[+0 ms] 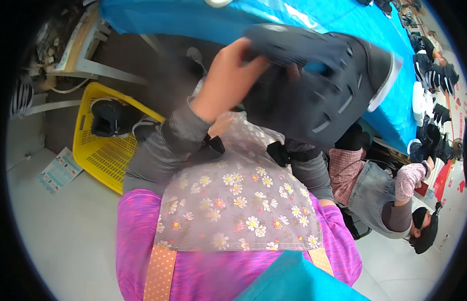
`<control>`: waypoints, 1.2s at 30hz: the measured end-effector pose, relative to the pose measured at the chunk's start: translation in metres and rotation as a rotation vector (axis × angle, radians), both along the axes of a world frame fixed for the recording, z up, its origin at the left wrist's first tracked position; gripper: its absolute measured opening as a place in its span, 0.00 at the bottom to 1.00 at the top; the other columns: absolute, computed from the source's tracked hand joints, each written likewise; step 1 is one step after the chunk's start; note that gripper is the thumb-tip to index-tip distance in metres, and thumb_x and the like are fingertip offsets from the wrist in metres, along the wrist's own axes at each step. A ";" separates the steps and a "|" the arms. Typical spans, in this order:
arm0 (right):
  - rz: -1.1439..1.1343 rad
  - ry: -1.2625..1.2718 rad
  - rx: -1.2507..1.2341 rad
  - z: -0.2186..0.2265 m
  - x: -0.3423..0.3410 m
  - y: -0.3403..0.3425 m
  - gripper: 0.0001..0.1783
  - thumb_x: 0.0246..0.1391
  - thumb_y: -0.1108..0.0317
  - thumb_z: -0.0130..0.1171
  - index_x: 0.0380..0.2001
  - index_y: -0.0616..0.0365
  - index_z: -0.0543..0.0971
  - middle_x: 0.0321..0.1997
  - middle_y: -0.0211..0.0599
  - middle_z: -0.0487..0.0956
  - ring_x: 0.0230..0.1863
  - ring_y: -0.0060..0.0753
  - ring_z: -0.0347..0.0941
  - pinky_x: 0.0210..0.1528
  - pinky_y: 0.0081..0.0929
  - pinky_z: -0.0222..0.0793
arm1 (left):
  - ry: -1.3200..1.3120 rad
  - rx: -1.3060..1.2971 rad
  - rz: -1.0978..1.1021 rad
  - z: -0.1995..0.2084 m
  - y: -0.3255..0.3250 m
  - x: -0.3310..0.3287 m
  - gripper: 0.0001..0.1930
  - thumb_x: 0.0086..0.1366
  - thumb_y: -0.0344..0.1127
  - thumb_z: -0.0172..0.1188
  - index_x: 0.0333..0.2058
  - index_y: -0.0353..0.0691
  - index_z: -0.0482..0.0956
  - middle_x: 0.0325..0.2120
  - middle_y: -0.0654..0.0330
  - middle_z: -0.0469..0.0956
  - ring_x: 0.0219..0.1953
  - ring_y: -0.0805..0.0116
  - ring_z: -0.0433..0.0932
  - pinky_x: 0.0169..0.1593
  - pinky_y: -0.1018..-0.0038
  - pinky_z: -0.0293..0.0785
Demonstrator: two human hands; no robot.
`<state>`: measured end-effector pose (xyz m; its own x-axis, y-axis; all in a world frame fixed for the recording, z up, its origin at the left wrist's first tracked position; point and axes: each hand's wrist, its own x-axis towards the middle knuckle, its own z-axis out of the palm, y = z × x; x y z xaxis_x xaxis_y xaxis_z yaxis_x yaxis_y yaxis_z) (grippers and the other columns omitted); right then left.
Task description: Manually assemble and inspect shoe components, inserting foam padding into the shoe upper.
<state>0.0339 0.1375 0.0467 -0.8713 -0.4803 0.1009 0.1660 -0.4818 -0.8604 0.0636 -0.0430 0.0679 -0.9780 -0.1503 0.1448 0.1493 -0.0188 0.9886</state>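
Note:
A large black shoe (339,85) with a white sole edge is raised close before me, partly blurred by motion. Pinched on its upper edge, at the left, is my left hand (226,80), with thumb and fingers closed round the black material. My right forearm, in a striped grey sleeve, runs up behind the shoe, which hides that hand. A fingertip (293,71) shows near the shoe's opening; I cannot tell which hand it belongs to. Pale slots or loops line the shoe's side.
A yellow plastic basket (85,145) holding black shoes stands on the floor at left. Beyond the shoe stretches a blue-covered table (193,17). Another person (379,195) sits at right, near shoes along the table. A printed sheet (62,169) lies beside the basket.

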 end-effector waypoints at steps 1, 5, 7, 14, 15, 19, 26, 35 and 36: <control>-0.033 0.019 0.044 0.005 -0.002 -0.002 0.17 0.56 0.73 0.62 0.49 0.62 0.76 0.46 0.35 0.80 0.43 0.23 0.76 0.49 0.24 0.72 | 0.117 -0.076 -0.058 -0.014 -0.009 -0.004 0.18 0.63 0.33 0.62 0.49 0.31 0.75 0.42 0.57 0.81 0.44 0.67 0.79 0.48 0.72 0.74; -0.193 0.103 0.239 0.030 0.002 -0.020 0.17 0.56 0.74 0.63 0.49 0.62 0.76 0.46 0.35 0.80 0.43 0.23 0.76 0.49 0.23 0.72 | 0.403 -0.414 -0.268 -0.107 -0.053 -0.002 0.26 0.68 0.36 0.57 0.61 0.33 0.65 0.60 0.54 0.67 0.56 0.65 0.71 0.58 0.72 0.70; -0.325 0.186 0.389 0.034 0.001 -0.028 0.11 0.53 0.72 0.66 0.40 0.65 0.80 0.33 0.28 0.82 0.33 0.17 0.74 0.37 0.17 0.71 | -0.068 0.188 -0.165 -0.053 -0.023 -0.011 0.25 0.72 0.45 0.49 0.58 0.30 0.68 0.56 0.56 0.72 0.55 0.67 0.73 0.60 0.73 0.68; -0.219 0.341 0.548 0.053 -0.007 -0.036 0.16 0.57 0.62 0.64 0.37 0.68 0.79 0.25 0.37 0.79 0.27 0.16 0.69 0.31 0.20 0.68 | -0.343 0.773 -0.139 -0.026 -0.028 0.006 0.27 0.74 0.49 0.45 0.57 0.28 0.68 0.53 0.53 0.74 0.53 0.65 0.75 0.60 0.71 0.68; -0.200 0.319 0.504 0.051 -0.011 -0.038 0.17 0.57 0.61 0.64 0.37 0.68 0.79 0.25 0.38 0.79 0.27 0.17 0.69 0.30 0.21 0.68 | -0.349 0.756 -0.142 -0.026 -0.026 0.007 0.27 0.74 0.49 0.45 0.57 0.28 0.68 0.53 0.53 0.74 0.53 0.65 0.75 0.60 0.71 0.68; -0.359 0.335 0.351 0.045 -0.019 -0.054 0.19 0.51 0.61 0.69 0.38 0.67 0.79 0.29 0.38 0.82 0.31 0.22 0.76 0.36 0.21 0.73 | -0.201 0.499 -0.064 -0.030 -0.023 0.012 0.26 0.74 0.46 0.48 0.57 0.28 0.67 0.53 0.53 0.74 0.54 0.65 0.75 0.59 0.70 0.69; -0.293 0.361 0.582 0.059 -0.014 -0.051 0.20 0.55 0.56 0.66 0.36 0.66 0.79 0.26 0.32 0.80 0.27 0.21 0.74 0.29 0.22 0.70 | -0.285 0.604 -0.076 -0.044 -0.030 0.009 0.33 0.71 0.57 0.47 0.60 0.31 0.66 0.55 0.52 0.73 0.56 0.60 0.73 0.61 0.67 0.67; -0.615 0.000 0.186 0.028 -0.029 -0.053 0.19 0.65 0.55 0.55 0.24 0.56 0.74 0.22 0.13 0.70 0.21 0.06 0.56 0.22 0.12 0.48 | -0.195 1.321 -0.324 -0.015 -0.037 0.041 0.45 0.60 0.68 0.53 0.65 0.39 0.59 0.61 0.53 0.67 0.64 0.56 0.65 0.68 0.58 0.54; -0.611 0.090 0.229 0.019 -0.035 -0.045 0.17 0.66 0.56 0.55 0.28 0.58 0.76 0.24 0.15 0.72 0.24 0.07 0.59 0.24 0.12 0.52 | -0.176 1.325 -0.414 -0.011 -0.035 0.045 0.43 0.60 0.62 0.60 0.64 0.39 0.60 0.57 0.54 0.72 0.62 0.58 0.68 0.68 0.60 0.55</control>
<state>-0.0012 0.0925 0.0656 -0.9869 0.0797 0.1404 -0.1569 -0.2695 -0.9501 0.1083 -0.0779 0.0568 -0.9747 0.2235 -0.0041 -0.2195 -0.9536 0.2059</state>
